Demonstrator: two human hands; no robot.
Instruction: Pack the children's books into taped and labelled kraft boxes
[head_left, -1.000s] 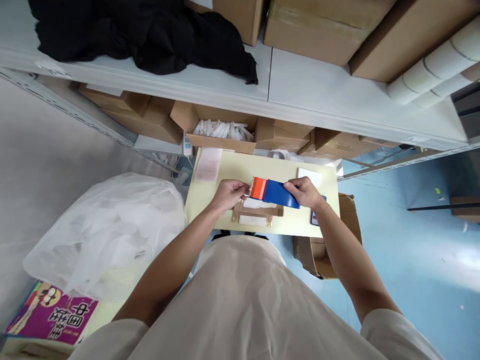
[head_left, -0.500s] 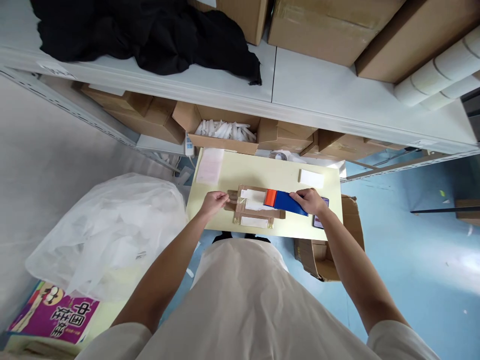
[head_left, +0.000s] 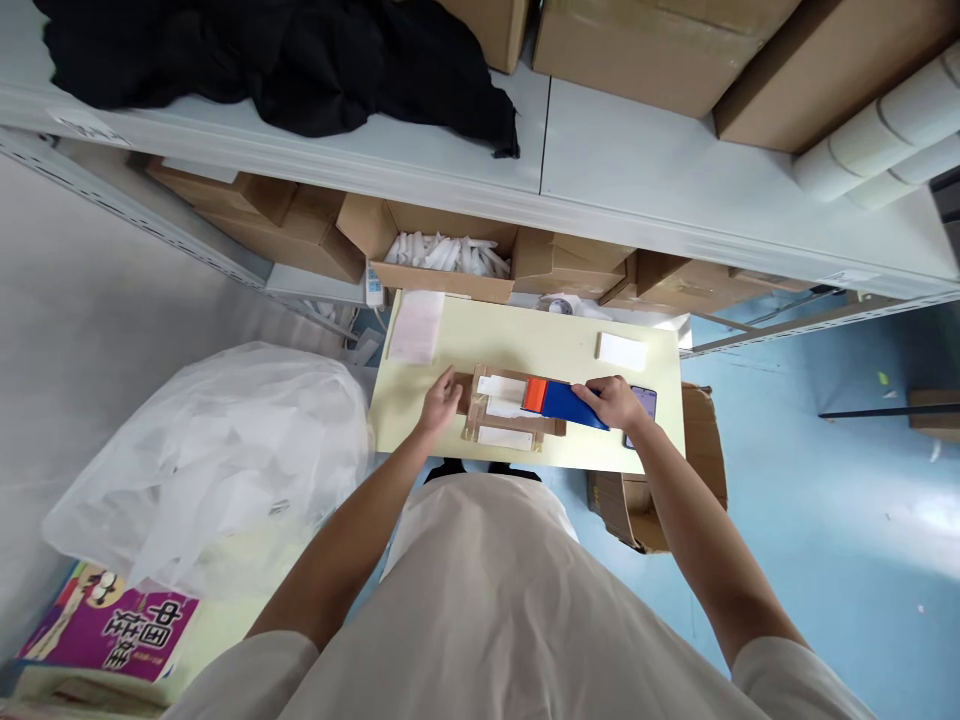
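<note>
Table (head_left: 517, 338): pale yellow, flat top. Directly on it: cardboard (head_left: 552, 427), centre, near edge; pink sheet (head_left: 416, 327), far left; white pad (head_left: 622, 351), far right; phone (head_left: 646, 403), near right.

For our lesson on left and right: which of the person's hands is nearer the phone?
Right. The right hand is just beside the phone; the left hand is farther off, at the left end of the cardboard.

The long blue-and-orange plastic tape dispenser (head_left: 564, 400) looks smooth; the crumpled black cloth (head_left: 300, 70) at eleven o'clock looks matt.
</note>
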